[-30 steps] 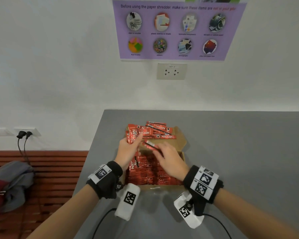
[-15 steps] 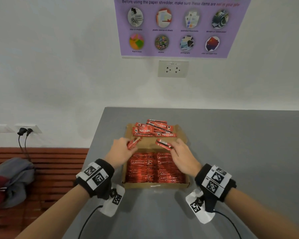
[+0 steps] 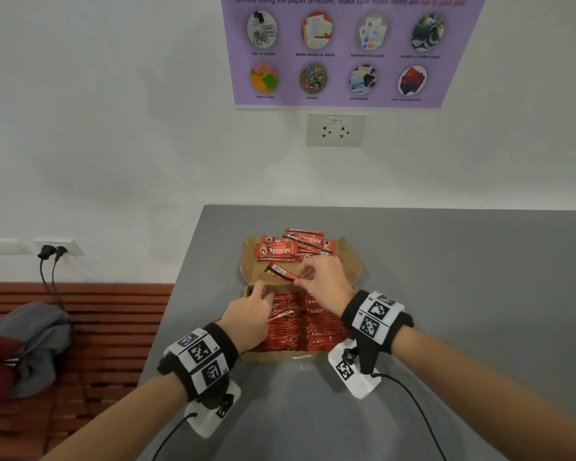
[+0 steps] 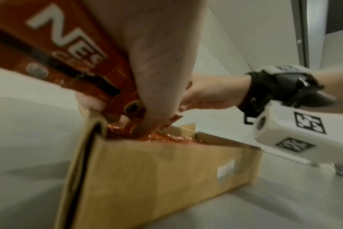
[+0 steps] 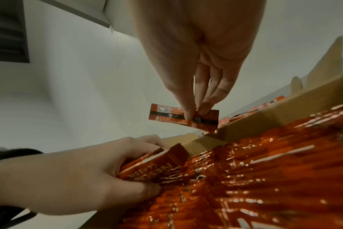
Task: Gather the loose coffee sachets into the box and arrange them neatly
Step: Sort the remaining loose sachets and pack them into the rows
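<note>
Head view, left hand: the left hand (image 3: 246, 319) is down at the near-left corner of the box (image 3: 276, 356), fingers curled round a sachet it is tucking into the packed rows (image 3: 316, 331).
Head view, right hand: the right hand (image 3: 326, 284) pinches one end of a single sachet (image 3: 281, 273); the rest of it sticks out to the left of the pinch, over the open lid flap (image 3: 350, 261).
Head view, count: two packed rows fill the box side by side; a loose pile (image 3: 293, 246) of roughly six or seven sachets lies on the flap beyond the pinch, overlapped so an exact count is not possible.
Left wrist view: blurred; the left fingers (image 4: 157, 77) grip a sachet at the box corner, its lower end already among the packed ones.
Right wrist view: thumb and fingertips (image 5: 188, 114) clamp the sachet near its right end, just above the far wall of the box; the left hand's sachet lies below and nearer.
Doing it well: I judge the pinched sachet should be turned parallel to the rows before lowering, and slid in edge first.
Risk: pressing flat would probably ruffle neighbours.
</note>
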Demonstrator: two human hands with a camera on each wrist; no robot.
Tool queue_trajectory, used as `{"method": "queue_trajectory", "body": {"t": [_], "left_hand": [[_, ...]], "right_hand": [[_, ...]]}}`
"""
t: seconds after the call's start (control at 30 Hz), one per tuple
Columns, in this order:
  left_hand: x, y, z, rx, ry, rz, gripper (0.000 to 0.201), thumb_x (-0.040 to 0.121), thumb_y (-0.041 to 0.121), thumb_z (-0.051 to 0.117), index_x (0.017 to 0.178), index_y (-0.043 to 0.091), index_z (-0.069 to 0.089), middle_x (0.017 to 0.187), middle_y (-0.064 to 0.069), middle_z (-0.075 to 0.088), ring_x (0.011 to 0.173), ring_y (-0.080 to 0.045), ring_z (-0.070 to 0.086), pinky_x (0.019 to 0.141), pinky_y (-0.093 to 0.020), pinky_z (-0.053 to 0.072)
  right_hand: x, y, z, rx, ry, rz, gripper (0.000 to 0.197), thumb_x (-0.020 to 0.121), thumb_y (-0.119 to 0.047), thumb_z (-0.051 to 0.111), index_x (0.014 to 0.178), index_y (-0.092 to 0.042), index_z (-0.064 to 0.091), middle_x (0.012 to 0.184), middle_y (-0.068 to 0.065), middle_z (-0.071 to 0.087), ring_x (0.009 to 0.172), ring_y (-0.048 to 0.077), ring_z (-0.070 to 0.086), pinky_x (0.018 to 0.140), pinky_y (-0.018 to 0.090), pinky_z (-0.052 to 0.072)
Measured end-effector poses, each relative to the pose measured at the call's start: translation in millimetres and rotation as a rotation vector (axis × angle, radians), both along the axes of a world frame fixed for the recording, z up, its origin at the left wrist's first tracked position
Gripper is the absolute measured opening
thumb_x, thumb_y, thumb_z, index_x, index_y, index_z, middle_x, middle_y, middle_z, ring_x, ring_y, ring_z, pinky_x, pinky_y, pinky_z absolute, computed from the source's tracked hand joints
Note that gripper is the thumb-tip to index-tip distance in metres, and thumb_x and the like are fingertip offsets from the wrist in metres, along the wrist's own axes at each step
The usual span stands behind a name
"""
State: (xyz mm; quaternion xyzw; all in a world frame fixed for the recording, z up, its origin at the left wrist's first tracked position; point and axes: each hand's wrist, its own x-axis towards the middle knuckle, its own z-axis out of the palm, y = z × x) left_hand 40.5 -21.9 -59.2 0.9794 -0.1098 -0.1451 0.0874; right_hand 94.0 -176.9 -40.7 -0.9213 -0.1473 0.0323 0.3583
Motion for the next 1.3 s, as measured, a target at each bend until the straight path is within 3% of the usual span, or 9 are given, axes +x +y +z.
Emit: {"method": "queue_trajectory", "body": {"t": [0.17, 0.3, 0.53, 0.73, 0.9, 1.07, 1.2, 1.3], "left_hand": [[1, -2, -8, 0.013, -0.002, 0.004, 0.047, 0.096, 0.029, 0.042, 0.140, 0.016, 0.031, 0.140, -0.001, 0.036, 0.108, -0.023, 0.056, 0.093, -0.038, 0.048], [3, 0, -8, 0.004, -0.014, -0.010, 0.045, 0.096, 0.025, 0.040, 0.140, 0.016, 0.032, 0.140, 0.000, 0.039, 0.113, -0.024, 0.054, 0.095, -0.038, 0.046], [3, 6, -9, -0.020, -0.020, -0.033, 0.044, 0.096, 0.031, 0.043, 0.138, 0.020, 0.038, 0.140, 0.002, 0.042, 0.117, -0.020, 0.053, 0.098, -0.035, 0.044], [2, 6, -6, -0.016, -0.016, -0.051, 0.044, 0.096, 0.026, 0.042, 0.138, 0.017, 0.038, 0.141, 0.000, 0.039, 0.118, -0.022, 0.052, 0.098, -0.037, 0.043], [3, 13, -1, -0.112, -0.114, 0.021, 0.038, 0.095, 0.029, 0.046, 0.131, 0.019, 0.045, 0.132, 0.002, 0.042, 0.107, -0.020, 0.056, 0.092, -0.034, 0.046], [9, 19, 6, -0.091, -0.153, 0.042, 0.033, 0.095, 0.024, 0.045, 0.126, 0.018, 0.051, 0.125, 0.001, 0.049, 0.103, -0.022, 0.058, 0.085, -0.033, 0.046], [28, 25, 17, -0.195, -0.238, 0.172, 0.019, 0.093, 0.018, 0.049, 0.109, 0.014, 0.059, 0.108, -0.001, 0.058, 0.091, -0.020, 0.060, 0.070, -0.025, 0.041], [42, 29, 22, -0.300, -0.167, 0.231, 0.007, 0.089, 0.021, 0.059, 0.092, 0.016, 0.064, 0.088, 0.000, 0.066, 0.079, -0.018, 0.063, 0.064, -0.023, 0.042]], "right_hand": [[8, 16, -5, -0.059, 0.057, 0.050, 0.009, 0.078, -0.011, 0.072, 0.083, -0.003, 0.071, 0.088, 0.007, 0.068, 0.083, 0.015, 0.058, 0.081, 0.027, 0.050], [9, 25, -2, -0.189, 0.021, 0.176, 0.005, 0.080, -0.008, 0.070, 0.080, -0.004, 0.073, 0.085, 0.007, 0.069, 0.083, 0.018, 0.062, 0.078, 0.031, 0.054], [16, 39, 5, -0.252, -0.007, 0.221, 0.013, 0.080, 0.003, 0.061, 0.072, -0.001, 0.071, 0.080, 0.010, 0.069, 0.080, 0.022, 0.065, 0.071, 0.026, 0.052], [14, 43, 2, -0.395, -0.006, 0.306, 0.016, 0.079, 0.009, 0.053, 0.077, 0.004, 0.068, 0.083, 0.019, 0.068, 0.081, 0.034, 0.064, 0.075, 0.042, 0.053], [17, 41, -1, -0.425, 0.008, 0.342, 0.017, 0.082, 0.004, 0.054, 0.082, 0.001, 0.071, 0.086, 0.019, 0.068, 0.082, 0.033, 0.064, 0.077, 0.041, 0.053], [26, 33, 0, -0.421, -0.021, 0.285, 0.008, 0.081, -0.007, 0.064, 0.082, -0.010, 0.070, 0.090, 0.003, 0.069, 0.087, 0.021, 0.064, 0.074, 0.030, 0.051], [34, 22, 1, -0.381, 0.036, 0.255, 0.017, 0.078, -0.016, 0.073, 0.093, -0.012, 0.067, 0.096, 0.001, 0.066, 0.084, 0.013, 0.057, 0.073, 0.024, 0.046], [35, 16, 2, -0.325, 0.105, 0.305, 0.019, 0.078, -0.019, 0.074, 0.094, -0.010, 0.068, 0.094, 0.000, 0.068, 0.079, 0.008, 0.057, 0.075, 0.022, 0.048]]}}
